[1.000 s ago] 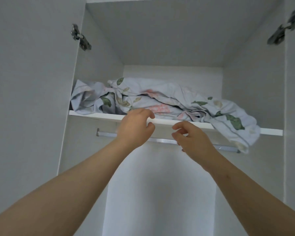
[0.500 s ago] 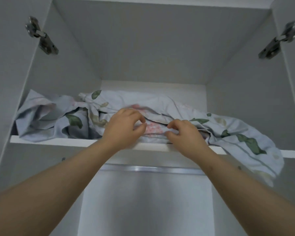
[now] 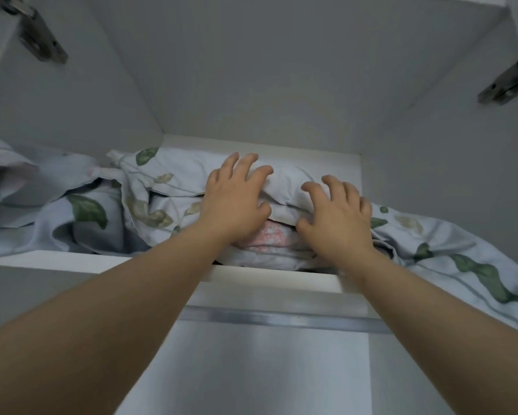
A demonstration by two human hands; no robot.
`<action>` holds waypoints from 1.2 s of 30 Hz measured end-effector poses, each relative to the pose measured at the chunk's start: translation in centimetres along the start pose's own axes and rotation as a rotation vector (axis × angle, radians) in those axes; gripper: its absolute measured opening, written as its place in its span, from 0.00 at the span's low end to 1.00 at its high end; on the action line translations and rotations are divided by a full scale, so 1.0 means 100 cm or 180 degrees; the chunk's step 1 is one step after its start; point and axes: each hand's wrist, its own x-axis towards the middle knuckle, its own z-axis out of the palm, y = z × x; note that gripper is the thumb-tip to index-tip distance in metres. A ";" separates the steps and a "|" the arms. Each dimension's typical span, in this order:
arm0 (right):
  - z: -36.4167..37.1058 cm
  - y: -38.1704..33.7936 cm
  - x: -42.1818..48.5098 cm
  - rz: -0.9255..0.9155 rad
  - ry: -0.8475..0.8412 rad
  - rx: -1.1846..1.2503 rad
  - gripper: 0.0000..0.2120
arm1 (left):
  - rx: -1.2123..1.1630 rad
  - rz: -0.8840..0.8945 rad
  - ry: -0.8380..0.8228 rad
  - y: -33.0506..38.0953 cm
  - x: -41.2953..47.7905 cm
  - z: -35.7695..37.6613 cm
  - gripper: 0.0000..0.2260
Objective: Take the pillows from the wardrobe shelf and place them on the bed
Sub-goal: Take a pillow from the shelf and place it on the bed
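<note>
The pale blue leaf-printed cloth pillows [image 3: 174, 187] look soft, matt and heavily creased, a pink-patterned fabric patch [image 3: 266, 238] showing at 6 o'clock of them. The white wardrobe shelf board [image 3: 57, 259] has a smooth, matt laminate-like face. The silver hanging rail [image 3: 281, 317] below reads as brushed metal with dull sheen. Grey metal door hinges [image 3: 39, 40] at 10 o'clock look matt.

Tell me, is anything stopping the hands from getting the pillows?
Nothing visible. The left hand and right hand lie spread right on top of the pillows on the shelf. No bed is in view, so the way there cannot be judged.
</note>
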 end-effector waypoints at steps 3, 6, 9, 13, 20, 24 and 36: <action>0.008 0.009 0.011 0.0254 -0.0256 0.0043 0.27 | 0.0083 -0.0414 -0.0440 -0.009 0.004 0.017 0.29; 0.012 0.015 0.021 0.0331 -0.0383 0.0110 0.34 | 0.0176 -0.0438 -0.0530 -0.017 0.007 0.018 0.29; 0.015 0.019 0.031 0.0544 -0.0554 0.0090 0.31 | 0.0097 -0.0348 -0.0347 -0.016 0.005 0.015 0.27; 0.017 0.019 0.031 0.0499 -0.0064 0.0354 0.11 | 0.0022 -0.0245 -0.0063 -0.012 0.002 0.013 0.27; 0.006 0.020 0.014 -0.0326 0.0797 0.0789 0.15 | 0.0178 0.0353 0.0308 -0.004 -0.001 0.005 0.36; -0.002 0.017 0.004 -0.0690 0.0962 0.0853 0.16 | 0.0362 0.0056 0.0224 -0.008 0.001 0.003 0.38; -0.020 0.017 -0.014 -0.0509 -0.0347 0.1431 0.16 | 0.0244 0.0516 0.0351 -0.009 -0.008 0.002 0.04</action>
